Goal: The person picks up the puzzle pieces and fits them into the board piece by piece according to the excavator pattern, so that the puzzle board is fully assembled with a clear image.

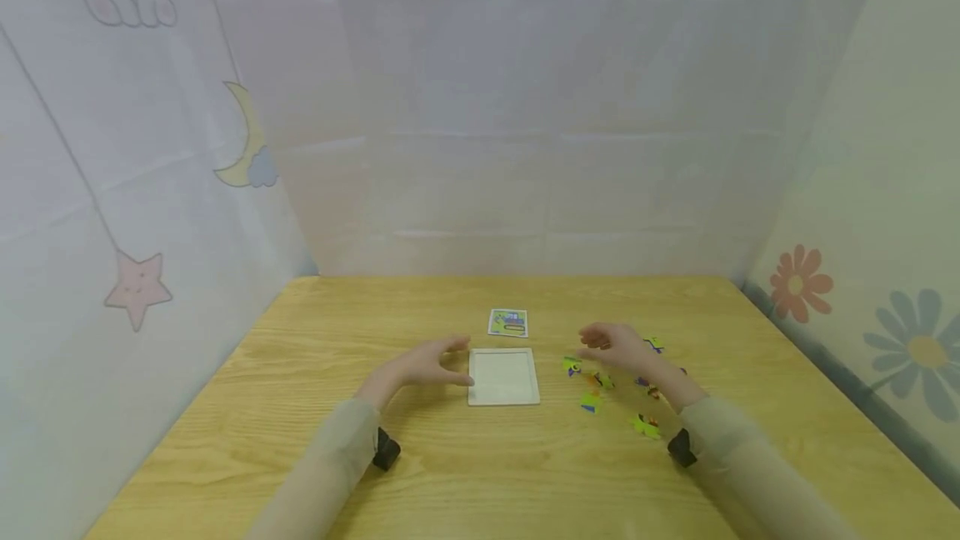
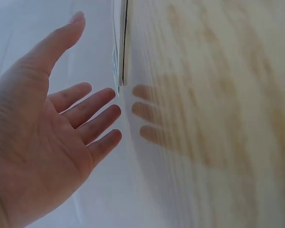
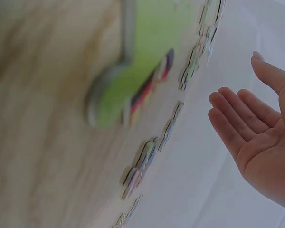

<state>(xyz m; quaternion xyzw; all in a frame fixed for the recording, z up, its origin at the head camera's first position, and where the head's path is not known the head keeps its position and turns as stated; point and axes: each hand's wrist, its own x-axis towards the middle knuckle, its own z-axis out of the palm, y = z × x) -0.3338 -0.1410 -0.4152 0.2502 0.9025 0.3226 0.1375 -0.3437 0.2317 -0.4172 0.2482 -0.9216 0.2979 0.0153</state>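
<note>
A white square puzzle tray lies flat on the wooden table. My left hand hovers at its left side, thumb and fingers spread, holding nothing; the left wrist view shows the same palm with straight fingers. Over the loose pieces on the right is my right hand, its fingers relaxed and no piece in them. Green jigsaw pieces lie scattered below it, among them one with a blue patch and one nearer the front. In the right wrist view a large green piece shows up close.
Behind the tray lies a small printed picture card. A wooden table spans the area, with a pale cloth wall at its back and patterned cloth on both sides.
</note>
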